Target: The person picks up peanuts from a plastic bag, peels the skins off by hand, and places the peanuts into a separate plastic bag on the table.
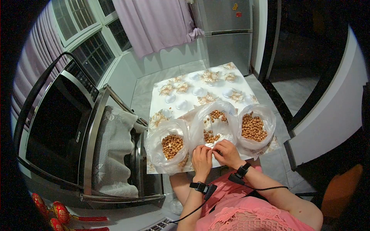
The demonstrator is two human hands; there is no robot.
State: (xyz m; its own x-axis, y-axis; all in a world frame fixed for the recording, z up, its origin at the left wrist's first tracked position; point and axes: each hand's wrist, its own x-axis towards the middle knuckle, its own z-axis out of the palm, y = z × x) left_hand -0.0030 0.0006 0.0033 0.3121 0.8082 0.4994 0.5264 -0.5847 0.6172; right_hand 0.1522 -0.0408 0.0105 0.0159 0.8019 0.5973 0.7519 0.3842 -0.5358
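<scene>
My left hand (202,157) and my right hand (227,153) meet at the near rim of the middle clear plastic bag (195,125). Both hands are closed, fingertips pinched together and almost touching. Whatever is between them is too small or hidden to make out. Inside the middle bag lie scattered small brown nuts (211,136), perhaps peanuts, in two loose groups. To the left, another plastic bag (155,135) holds a heap of similar nuts (172,146). A third bag (271,122), at the right, has a fuller heap of nuts (253,128).
The bags stand on a table with a flowered cover (210,88). Left of it is a metal rack with a microwave (58,123) and a lace cloth (115,154). A grey fridge (228,46) stands behind. Cables (269,188) run from black wristbands.
</scene>
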